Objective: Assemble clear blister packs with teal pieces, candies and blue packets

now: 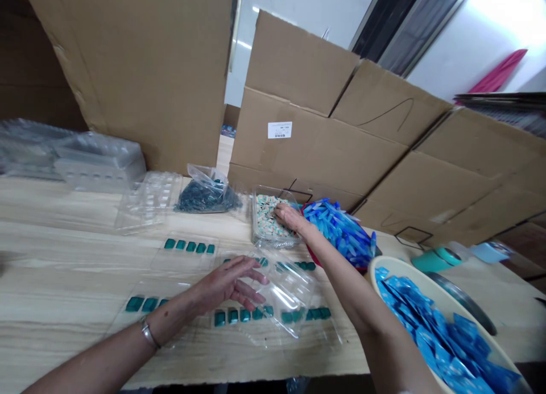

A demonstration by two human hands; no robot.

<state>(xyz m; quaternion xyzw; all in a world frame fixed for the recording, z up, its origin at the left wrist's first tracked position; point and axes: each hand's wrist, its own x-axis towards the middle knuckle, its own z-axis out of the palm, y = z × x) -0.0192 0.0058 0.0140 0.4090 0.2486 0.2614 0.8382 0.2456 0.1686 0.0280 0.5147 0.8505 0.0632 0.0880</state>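
My right hand (288, 216) reaches into a clear plastic box (277, 241) of small white, teal and orange pieces (265, 215). Its fingers are curled together at the pieces; what they pinch, if anything, is hidden. My left hand (228, 283) hovers with fingers apart and nothing in it, over clear plastic trays (292, 286) on the table. Rows of dark teal blocks (245, 315) lie in these trays. A further tray (191, 260) with a row of teal blocks (191, 246) is farther back on the left.
A bag of dark pieces (207, 196) and stacked clear trays (102, 161) stand at the back left. To the right are a heap of blue tubes (339, 232), a cream basin rim (473, 326) around blue packets, and a teal bottle (437, 259). Cardboard (315, 144) walls the back.
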